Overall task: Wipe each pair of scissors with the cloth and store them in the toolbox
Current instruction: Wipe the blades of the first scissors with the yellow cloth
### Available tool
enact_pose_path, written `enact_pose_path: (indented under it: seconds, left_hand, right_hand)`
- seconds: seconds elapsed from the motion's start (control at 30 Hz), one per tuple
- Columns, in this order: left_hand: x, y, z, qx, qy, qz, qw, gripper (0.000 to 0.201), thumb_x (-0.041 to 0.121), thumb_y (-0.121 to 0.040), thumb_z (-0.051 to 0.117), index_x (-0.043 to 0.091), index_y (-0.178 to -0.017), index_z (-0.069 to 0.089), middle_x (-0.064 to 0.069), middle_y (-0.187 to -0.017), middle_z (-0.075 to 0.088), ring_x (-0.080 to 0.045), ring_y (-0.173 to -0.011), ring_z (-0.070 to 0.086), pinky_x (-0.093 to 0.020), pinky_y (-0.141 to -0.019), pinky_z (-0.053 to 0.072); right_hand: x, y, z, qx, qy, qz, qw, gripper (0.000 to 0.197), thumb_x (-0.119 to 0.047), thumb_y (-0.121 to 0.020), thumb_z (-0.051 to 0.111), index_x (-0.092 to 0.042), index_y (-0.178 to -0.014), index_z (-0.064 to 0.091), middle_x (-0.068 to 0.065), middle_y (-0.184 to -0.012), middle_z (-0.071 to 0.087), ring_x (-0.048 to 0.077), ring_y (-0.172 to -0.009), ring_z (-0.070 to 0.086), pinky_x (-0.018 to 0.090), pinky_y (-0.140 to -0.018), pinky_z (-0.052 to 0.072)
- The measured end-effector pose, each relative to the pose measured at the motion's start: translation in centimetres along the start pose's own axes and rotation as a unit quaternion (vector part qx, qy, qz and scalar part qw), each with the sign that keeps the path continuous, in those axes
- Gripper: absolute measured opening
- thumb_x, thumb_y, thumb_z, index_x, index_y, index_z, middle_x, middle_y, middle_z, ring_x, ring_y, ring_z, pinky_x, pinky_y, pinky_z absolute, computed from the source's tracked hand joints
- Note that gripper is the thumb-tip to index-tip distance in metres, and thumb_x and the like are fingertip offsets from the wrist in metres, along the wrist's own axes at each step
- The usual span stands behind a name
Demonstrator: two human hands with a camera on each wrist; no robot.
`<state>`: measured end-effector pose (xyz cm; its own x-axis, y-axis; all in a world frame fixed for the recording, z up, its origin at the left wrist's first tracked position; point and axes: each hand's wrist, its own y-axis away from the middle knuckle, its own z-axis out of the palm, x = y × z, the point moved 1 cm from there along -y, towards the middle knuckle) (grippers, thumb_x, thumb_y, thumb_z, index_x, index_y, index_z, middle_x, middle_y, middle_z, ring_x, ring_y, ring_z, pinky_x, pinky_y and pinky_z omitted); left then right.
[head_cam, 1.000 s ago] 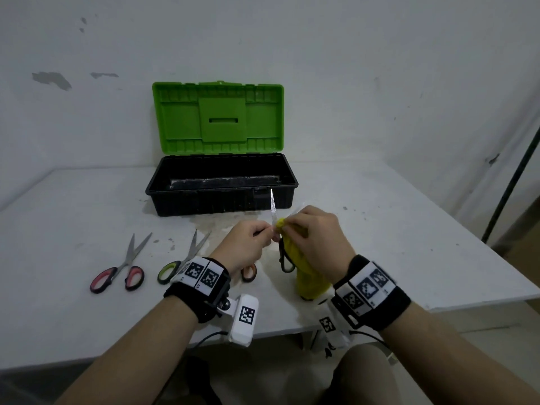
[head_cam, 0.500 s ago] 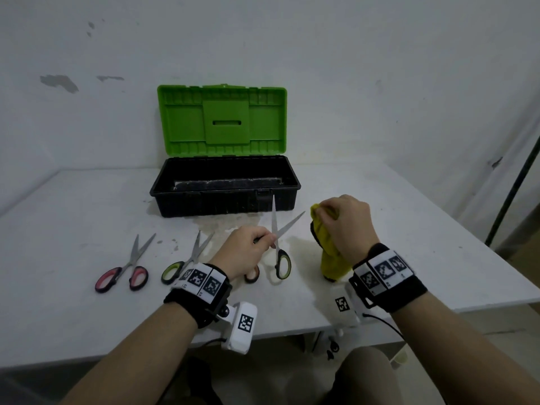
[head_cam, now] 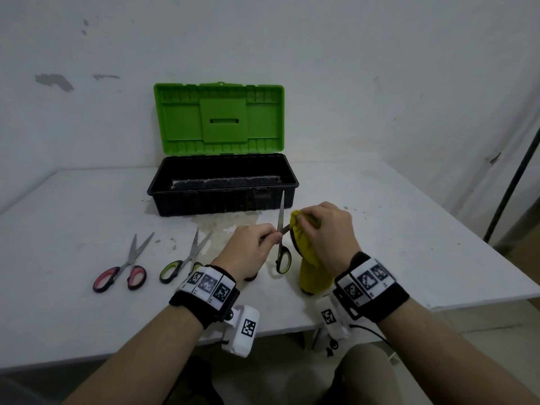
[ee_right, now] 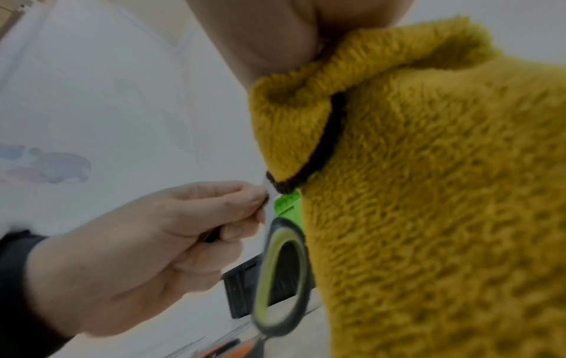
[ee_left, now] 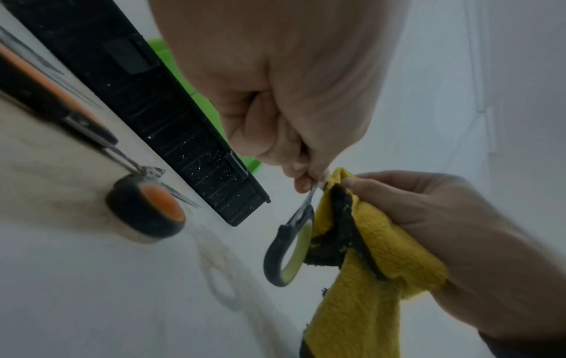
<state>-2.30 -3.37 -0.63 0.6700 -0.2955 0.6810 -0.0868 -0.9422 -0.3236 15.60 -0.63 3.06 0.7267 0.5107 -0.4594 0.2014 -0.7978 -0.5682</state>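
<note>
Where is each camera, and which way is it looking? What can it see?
Head: sits on the person's head, looking forward and down at the table, toolbox and both forearms.
Left wrist: sits under the left wrist, looking along the left hand at the scissors; the right hand shows too.
Right wrist: sits under the right wrist, looking past the cloth toward the left hand.
Shared: all three show the scissors and cloth.

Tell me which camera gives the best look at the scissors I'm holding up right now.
The head view: the held scissors show whole, one blade pointing up, the other in the yellow cloth, pinched by the left hand. The left wrist view shows only a handle loop and a bit of blade; the right wrist view shows a blurred loop.
</note>
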Motion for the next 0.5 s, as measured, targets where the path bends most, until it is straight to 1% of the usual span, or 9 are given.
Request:
enact_pose_path:
  seconds: [0.07, 0.1, 0.13, 0.17, 0.27, 0.33, 0.4, 0.47, 0.5]
  left_hand:
    - [-0.2, 0.1, -0.2, -0.008, 0.02, -0.017, 1.0, 0.023, 0.029, -0.1, 0.057, 0.02, -0.086, 0.073, 0.0, -0.067, 0.066, -0.008, -0.056, 0.055, -0.022, -0.052, 0.04]
    - [-0.4, 0.2, -0.3, -0.013, 0.037, -0.031, 0.999, 0.024, 0.031, -0.1, 0.057, 0.021, -0.084, 0.072, -0.003, -0.071, 0.068, -0.013, -0.06, 0.059, -0.031, -0.058, 0.046]
    - [-0.7, 0.2, -0.3, -0.016, 0.056, -0.048, 0.997, 0.025, 0.032, -0.1, 0.057, 0.021, -0.083, 0.072, -0.007, -0.074, 0.069, -0.024, -0.064, 0.059, -0.039, -0.063, 0.048]
    - [-0.9, 0.3, -0.3, -0.019, 0.078, -0.067, 0.994, 0.025, 0.032, -0.1, 0.057, 0.022, -0.083, 0.072, -0.009, -0.073, 0.066, -0.028, -0.062, 0.055, -0.042, -0.061, 0.046]
    - [-1.2, 0.4, -0.3, -0.018, 0.145, -0.116, 0.982, 0.027, 0.03, -0.101, 0.056, 0.019, -0.082, 0.072, -0.001, -0.063, 0.053, -0.02, -0.052, 0.038, -0.032, -0.052, 0.033]
    - [-1.4, 0.2, -0.1, -0.019, 0.199, -0.146, 0.969, 0.027, 0.028, -0.101, 0.056, 0.014, -0.085, 0.072, 0.002, -0.065, 0.054, -0.014, -0.046, 0.034, -0.025, -0.045, 0.029]
    - [-1.4, 0.0, 0.1, -0.024, 0.241, -0.167, 0.956, 0.023, 0.025, -0.101, 0.058, 0.011, -0.087, 0.069, 0.002, -0.066, 0.053, -0.011, -0.043, 0.034, -0.022, -0.041, 0.028]
    - [-1.3, -0.1, 0.2, -0.04, 0.264, -0.179, 0.947, 0.013, 0.018, -0.099, 0.059, 0.011, -0.089, 0.064, 0.002, -0.063, 0.051, -0.01, -0.041, 0.035, -0.021, -0.039, 0.028]
    - [-1.2, -0.1, 0.2, -0.048, 0.276, -0.184, 0.942, 0.009, 0.012, -0.098, 0.059, 0.01, -0.09, 0.062, 0.001, -0.061, 0.05, -0.01, -0.04, 0.036, -0.022, -0.039, 0.028]
  right_hand:
    - [1.0, -1.2, -0.5, 0.005, 0.016, 0.025, 1.0, 0.016, -0.025, -0.09, 0.063, -0.015, -0.094, 0.075, 0.003, -0.088, 0.068, 0.017, -0.081, 0.06, 0.019, -0.074, 0.038]
    - [1.5, -1.7, -0.9, 0.005, 0.023, 0.039, 0.999, 0.017, -0.026, -0.09, 0.063, -0.015, -0.095, 0.074, 0.004, -0.09, 0.068, 0.018, -0.083, 0.06, 0.018, -0.075, 0.037]
    - [1.9, -2.0, -1.2, 0.008, 0.027, 0.051, 0.998, 0.017, -0.027, -0.09, 0.062, -0.015, -0.095, 0.074, 0.004, -0.091, 0.068, 0.018, -0.084, 0.06, 0.016, -0.075, 0.035]
    - [2.2, -2.2, -1.5, 0.014, 0.027, 0.058, 0.998, 0.017, -0.027, -0.09, 0.062, -0.016, -0.095, 0.074, 0.004, -0.091, 0.068, 0.018, -0.085, 0.06, 0.015, -0.075, 0.033]
    - [1.6, -1.5, -2.1, 0.027, 0.015, 0.032, 0.999, 0.014, -0.026, -0.089, 0.064, -0.017, -0.092, 0.074, 0.002, -0.088, 0.068, 0.014, -0.08, 0.057, 0.018, -0.076, 0.036]
    - [0.6, -0.5, -1.9, 0.02, 0.003, 0.002, 1.0, 0.012, -0.025, -0.088, 0.066, -0.017, -0.091, 0.074, 0.0, -0.086, 0.068, 0.009, -0.076, 0.053, 0.019, -0.074, 0.037]
    - [-0.1, 0.1, -1.4, 0.012, -0.012, -0.014, 1.0, 0.011, -0.025, -0.086, 0.068, -0.018, -0.091, 0.075, -0.001, -0.086, 0.069, 0.007, -0.076, 0.054, 0.013, -0.071, 0.036]
    - [-0.4, 0.4, -1.1, 0.008, -0.035, -0.01, 0.999, 0.01, -0.026, -0.086, 0.069, -0.02, -0.091, 0.074, -0.003, -0.086, 0.07, 0.007, -0.077, 0.057, 0.006, -0.071, 0.035]
    - [-0.4, 0.5, -1.0, 0.006, -0.052, 0.0, 0.999, 0.01, -0.027, -0.085, 0.069, -0.021, -0.091, 0.074, -0.005, -0.087, 0.07, 0.007, -0.079, 0.059, 0.007, -0.073, 0.038]
